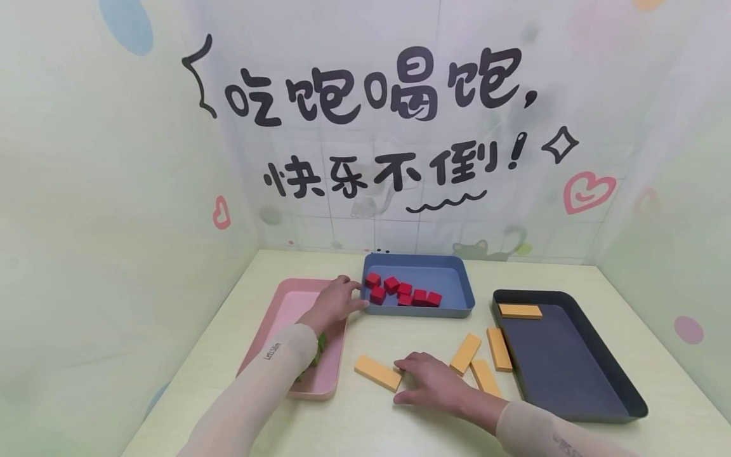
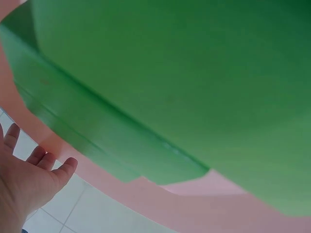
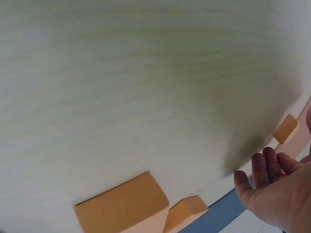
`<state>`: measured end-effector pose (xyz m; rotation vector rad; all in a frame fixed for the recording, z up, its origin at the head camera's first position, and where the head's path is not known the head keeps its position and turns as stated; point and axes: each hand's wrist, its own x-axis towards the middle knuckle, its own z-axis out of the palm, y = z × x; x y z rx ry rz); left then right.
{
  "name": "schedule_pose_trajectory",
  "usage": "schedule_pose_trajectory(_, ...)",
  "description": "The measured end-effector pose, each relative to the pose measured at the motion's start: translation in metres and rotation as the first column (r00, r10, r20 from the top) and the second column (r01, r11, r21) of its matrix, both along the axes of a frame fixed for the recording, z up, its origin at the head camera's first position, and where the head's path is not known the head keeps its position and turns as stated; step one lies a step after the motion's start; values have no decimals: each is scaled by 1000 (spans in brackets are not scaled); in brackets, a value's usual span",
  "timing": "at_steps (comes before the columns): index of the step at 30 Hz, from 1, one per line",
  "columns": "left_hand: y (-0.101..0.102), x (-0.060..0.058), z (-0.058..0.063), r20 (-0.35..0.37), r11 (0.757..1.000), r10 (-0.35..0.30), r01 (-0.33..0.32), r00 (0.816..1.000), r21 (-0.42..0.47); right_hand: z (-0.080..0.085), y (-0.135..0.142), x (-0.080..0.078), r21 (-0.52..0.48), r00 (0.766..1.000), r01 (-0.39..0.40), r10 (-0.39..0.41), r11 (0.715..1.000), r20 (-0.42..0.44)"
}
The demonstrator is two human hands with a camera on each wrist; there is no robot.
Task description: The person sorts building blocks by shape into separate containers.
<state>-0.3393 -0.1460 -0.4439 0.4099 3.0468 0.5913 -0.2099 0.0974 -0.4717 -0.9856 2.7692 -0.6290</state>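
Observation:
My left hand (image 1: 337, 301) hovers over the right rim of a pink tray (image 1: 297, 301), fingers loosely bent and nothing in them. Its fingertips come right up to the left end of a blue tray (image 1: 445, 276). Green blocks (image 1: 320, 349) lie in the pink tray, partly hidden by my left forearm; they fill much of the left wrist view (image 2: 146, 97). Low over the table, my right hand (image 1: 431, 384) has thumb and fingers spread at the right end of a yellow-orange rectangular block (image 1: 377, 372). In the right wrist view the fingers (image 3: 261, 170) are apart and hold nothing.
Several red cubes (image 1: 391, 285) sit in the blue tray. A dark tray (image 1: 577, 355) at right holds one yellow-orange block (image 1: 520, 311); another block (image 1: 499, 349) lies against its left side. Two more blocks, one (image 1: 466, 353) behind the other (image 1: 485, 377), lie beside my right hand.

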Motion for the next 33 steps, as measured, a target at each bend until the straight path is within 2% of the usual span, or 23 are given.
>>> schedule_pose_trajectory(6,-1,0,-1,-4,1000,-1,1,1000,-12,-1,-7,1,30,996,-6,9,1000,-92)
schedule_pose_trajectory(18,-1,0,-2,-2,1000,4,-4,1000,-17,-3,-14,-3,90,974,1,19,996,-225)
schedule_pose_trajectory(26,0,0,-1,1,1000,9,-9,1000,-16,-1,-17,-7,96,974,-5,27,995,-226)
schedule_pose_trajectory(33,0,1,-1,-4,1000,7,-7,1000,-21,5,-12,-10,44,989,-11,18,999,-150)
